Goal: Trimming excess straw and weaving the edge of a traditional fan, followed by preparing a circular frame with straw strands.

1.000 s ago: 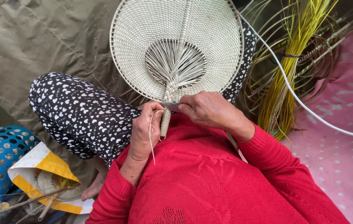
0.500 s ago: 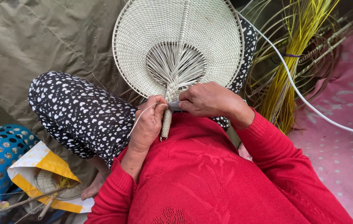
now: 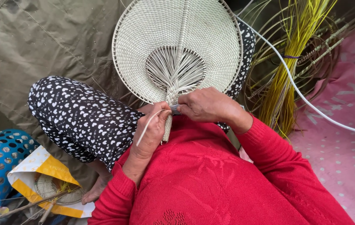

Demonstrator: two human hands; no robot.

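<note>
Woven pale fan (image 3: pixel 177 46) rests on her lap, left hand (image 3: pixel 152 129) fingers pinching a loose strand (image 3: pixel 147 127), right hand (image 3: pixel 204 104) fingers clamped on its handle (image 3: pixel 168 118).

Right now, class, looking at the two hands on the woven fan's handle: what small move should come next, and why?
Probably draw the loose pale strand snug with the left hand. It hangs slack from the wrapped handle, just below the woven fan, while the right hand presses a small grey tool against the wrap, seemingly holding it.
</note>
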